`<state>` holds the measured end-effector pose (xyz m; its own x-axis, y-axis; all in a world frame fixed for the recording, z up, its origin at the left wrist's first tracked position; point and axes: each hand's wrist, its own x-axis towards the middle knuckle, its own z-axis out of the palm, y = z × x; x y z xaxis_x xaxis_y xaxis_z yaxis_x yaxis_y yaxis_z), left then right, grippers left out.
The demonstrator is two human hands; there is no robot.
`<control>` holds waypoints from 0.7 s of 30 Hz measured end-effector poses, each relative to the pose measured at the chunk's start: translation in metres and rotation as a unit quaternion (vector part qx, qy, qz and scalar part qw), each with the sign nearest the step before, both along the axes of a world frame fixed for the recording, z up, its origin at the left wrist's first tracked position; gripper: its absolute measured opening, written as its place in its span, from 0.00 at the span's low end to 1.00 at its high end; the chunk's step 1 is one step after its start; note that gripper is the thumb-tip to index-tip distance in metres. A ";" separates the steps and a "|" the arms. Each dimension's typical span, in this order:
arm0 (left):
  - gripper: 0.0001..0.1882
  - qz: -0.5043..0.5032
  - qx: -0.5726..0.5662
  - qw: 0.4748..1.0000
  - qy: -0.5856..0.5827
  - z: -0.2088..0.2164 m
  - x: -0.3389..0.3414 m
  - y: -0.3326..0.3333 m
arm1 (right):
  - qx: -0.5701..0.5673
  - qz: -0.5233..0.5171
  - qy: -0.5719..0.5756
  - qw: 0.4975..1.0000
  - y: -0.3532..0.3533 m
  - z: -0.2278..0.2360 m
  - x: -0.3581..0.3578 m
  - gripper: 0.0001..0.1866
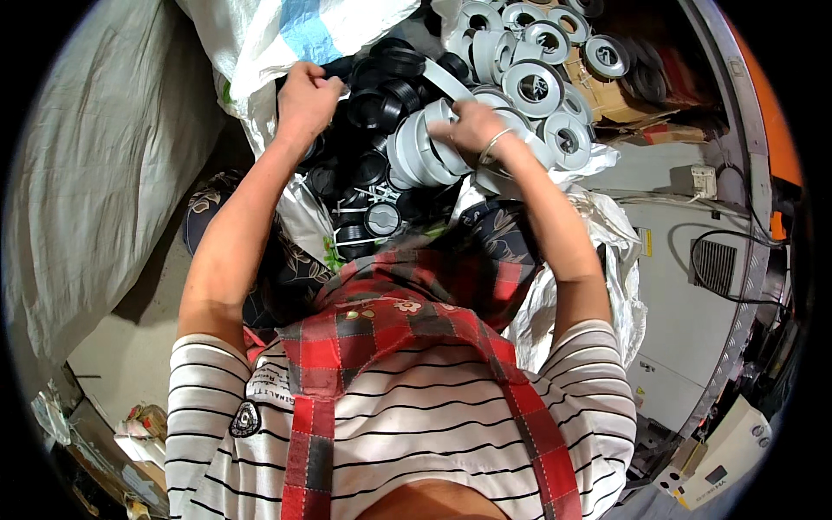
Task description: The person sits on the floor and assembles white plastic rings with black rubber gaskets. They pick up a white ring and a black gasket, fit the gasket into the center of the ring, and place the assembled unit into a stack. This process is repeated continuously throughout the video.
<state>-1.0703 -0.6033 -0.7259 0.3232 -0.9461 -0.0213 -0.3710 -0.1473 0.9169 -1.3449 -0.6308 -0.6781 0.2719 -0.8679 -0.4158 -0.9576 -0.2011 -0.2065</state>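
Black round plastic parts (373,108) lie heaped in an opened white woven bag in front of me. Pale grey flanged plastic rings (420,152) are piled against their right side. My left hand (309,100) is closed at the far left of the black heap, beside the bag's edge; what its fingers hold is hidden. My right hand (471,128), slightly blurred, has its fingers closed on the rim of a grey plastic ring at the pile's near side. Thin white plastic strips (374,198) lie among the nearer black parts.
More grey rings (533,87) spread toward the far right, by flattened cardboard (587,82). A large white woven sack (95,165) stands at left, and another bag (299,30) hangs over the far side. A grey machine cabinet (680,312) with a black cable (693,260) flanks my right.
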 end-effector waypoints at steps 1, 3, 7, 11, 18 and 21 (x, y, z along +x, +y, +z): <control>0.16 -0.044 -0.007 0.999 0.006 0.001 -0.007 0.003 | 0.023 -0.001 0.031 0.999 0.016 -0.020 0.000 0.42; 0.17 -0.119 -0.020 0.992 0.032 -0.005 -0.019 0.004 | -0.098 -0.006 -0.069 0.993 0.039 -0.064 -0.014 0.42; 0.17 -0.160 -0.020 0.986 0.030 0.001 -0.023 0.012 | -0.027 -0.058 -0.120 0.991 0.043 -0.035 -0.006 0.38; 0.30 -0.233 -0.084 0.968 0.038 0.006 -0.027 0.018 | -0.194 -0.008 -0.256 0.947 0.080 0.031 0.006 0.29; 0.15 -0.215 0.140 0.849 0.461 0.034 -0.008 0.025 | 0.073 -0.158 -0.678 0.714 0.023 0.024 0.020 0.22; 0.12 -0.077 0.142 0.894 0.418 0.022 0.019 0.016 | -0.148 -0.069 -0.446 0.880 -0.026 -0.009 0.046 0.15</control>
